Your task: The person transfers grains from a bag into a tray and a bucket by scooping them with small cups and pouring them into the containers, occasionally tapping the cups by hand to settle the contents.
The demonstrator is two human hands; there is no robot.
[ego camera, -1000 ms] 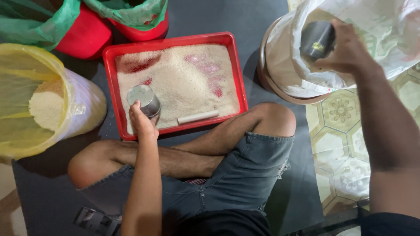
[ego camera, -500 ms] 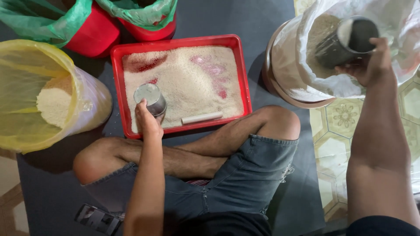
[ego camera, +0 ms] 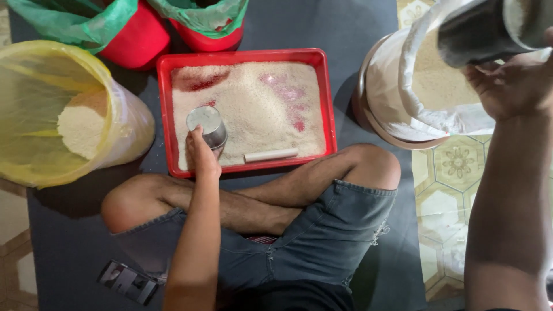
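— Left hand [ego camera: 203,154]? 
— Rested at the near left of the red tray [ego camera: 247,56], fingers wrapped round a small metal cup [ego camera: 207,126]. Cup stood in the white rice [ego camera: 259,109] spread over the tray floor, rim up and tilted slightly.

— Right hand [ego camera: 514,86]? 
— Raised high at the upper right, fingers clamped underneath a second metal cup [ego camera: 489,31], held on its side. Mouth pointed right, with something pale showing inside; too close and blurred to tell more.

— Below that cup? 
— White sack [ego camera: 403,92] of rice, folded open inside a round basin [ego camera: 368,124], just right of the tray.

— Anything else on the tray? 
— Short pale stick [ego camera: 271,155] lying along the near edge, right of the left hand.

— Around it all? 
— Yellow-lined bucket [ego camera: 124,124] with a heap of rice at left, two red buckets [ego camera: 141,40] with green liners beyond, crossed legs in denim shorts [ego camera: 334,230] just behind the tray, dark mat [ego camera: 288,26] beneath.
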